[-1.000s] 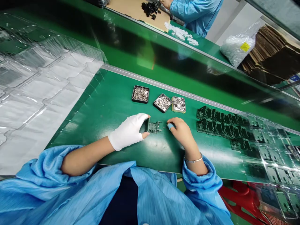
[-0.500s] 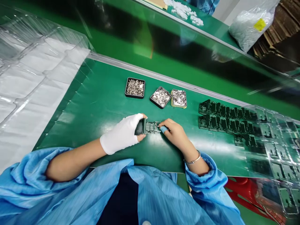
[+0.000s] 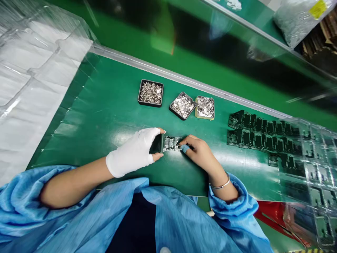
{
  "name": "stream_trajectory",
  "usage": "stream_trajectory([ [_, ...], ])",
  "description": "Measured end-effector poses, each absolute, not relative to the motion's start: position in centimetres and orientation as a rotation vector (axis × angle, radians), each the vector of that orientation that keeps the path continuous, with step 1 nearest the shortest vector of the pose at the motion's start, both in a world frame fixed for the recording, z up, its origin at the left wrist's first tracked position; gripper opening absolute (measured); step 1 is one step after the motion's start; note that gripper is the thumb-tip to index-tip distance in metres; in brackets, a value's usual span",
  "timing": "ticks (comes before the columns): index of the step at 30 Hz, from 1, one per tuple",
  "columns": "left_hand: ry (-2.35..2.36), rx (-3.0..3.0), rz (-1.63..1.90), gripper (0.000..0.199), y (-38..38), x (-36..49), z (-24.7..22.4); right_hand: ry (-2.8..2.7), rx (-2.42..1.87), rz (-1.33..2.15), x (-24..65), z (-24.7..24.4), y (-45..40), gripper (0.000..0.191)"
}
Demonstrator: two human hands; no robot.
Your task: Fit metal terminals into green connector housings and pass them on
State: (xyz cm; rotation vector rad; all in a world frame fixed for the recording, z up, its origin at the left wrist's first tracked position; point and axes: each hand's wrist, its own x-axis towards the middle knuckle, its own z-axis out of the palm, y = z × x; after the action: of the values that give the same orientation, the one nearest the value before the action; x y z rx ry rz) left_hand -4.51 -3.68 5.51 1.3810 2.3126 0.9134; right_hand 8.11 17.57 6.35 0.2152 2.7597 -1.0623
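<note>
My left hand (image 3: 137,151), in a white fingerless glove, grips a dark green plastic housing (image 3: 171,143) by its left end, thumb and fingers on opposite edges. Slots and small metal parts show along the housing's open face. At its right end is my right hand (image 3: 197,149), thumb and forefinger pinched together, with blue tape around one digit. Whatever sits between those fingertips is too small to make out. Behind the hands stand a black tray (image 3: 150,92) of small metal pieces, a second dark tray (image 3: 183,105) and a pale yellowish tray (image 3: 205,107) of shiny metal parts.
Rows of similar dark green housings (image 3: 260,139) stand on the green table (image 3: 105,119) to the right. Clear plastic blister trays (image 3: 316,175) holding housings lie at the far right. More clear trays (image 3: 47,63) cover the left side. A metal-edged ledge (image 3: 168,75) runs behind.
The camera view has shifted slightly, so the trays and rows appear displaced. Both hands stay at the housing, with the right fingertips still at its right end.
</note>
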Motion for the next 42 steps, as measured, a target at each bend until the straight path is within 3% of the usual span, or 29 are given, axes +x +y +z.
stream_trajectory([
  [6, 2.328, 1.422, 0.899, 0.056, -3.7, -4.5, 5.5, 2.776, 0.226, -0.795, 8.5, 6.9, 16.9, 0.034],
  [15, 2.333, 1.498, 1.179, 0.045, -3.8, -4.4, 4.9, 3.059, 0.207, -1.343, 8.0, 5.6, 18.4, 0.012],
  [19, 2.261, 1.582, 1.234, 0.066, -3.9, -4.5, 4.8, 3.07, 0.135, -1.548, 7.9, 6.1, 17.0, 0.009],
  [22, 2.314, 1.648, 1.195, 0.079, -3.8, -4.6, 4.8, 3.304, -0.109, -1.234, 8.3, 6.7, 15.5, 0.006],
  [26, 2.38, 1.722, 0.996, 0.062, -3.3, -4.7, 4.7, 3.327, -0.465, -0.959, 8.2, 7.1, 15.8, 0.013],
  [29, 2.349, 1.74, 0.962, 0.055, -3.3, -4.7, 4.9, 3.439, 0.065, -1.017, 7.2, 6.7, 19.0, 0.016],
  [32, 2.32, 1.747, 0.936, 0.056, -3.4, -4.5, 5.2, 3.414, 0.734, -0.856, 5.8, 6.1, 23.0, 0.019],
  [42, 2.269, 1.807, 0.895, 0.059, -3.4, -4.7, 5.0, 3.267, 0.854, -0.089, 2.0, 5.6, 24.4, 0.027],
])
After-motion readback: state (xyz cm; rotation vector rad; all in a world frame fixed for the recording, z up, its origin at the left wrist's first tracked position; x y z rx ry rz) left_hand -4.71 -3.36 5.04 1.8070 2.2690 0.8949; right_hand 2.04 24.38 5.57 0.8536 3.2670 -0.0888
